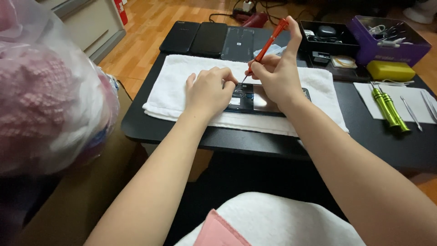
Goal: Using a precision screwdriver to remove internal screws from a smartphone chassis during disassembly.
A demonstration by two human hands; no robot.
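Black table: right hand grip clamps red screwdriver; left hand steadies phone (opened).

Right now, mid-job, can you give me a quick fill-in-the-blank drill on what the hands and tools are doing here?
1. The right hand holds a screwdriver whose handle is ____ in colour.
2. The left hand steadies the opened phone, which lies on a ____ towel.
3. On the paper sheet to the right lie two ____ screwdrivers.

Missing words: red; white; green
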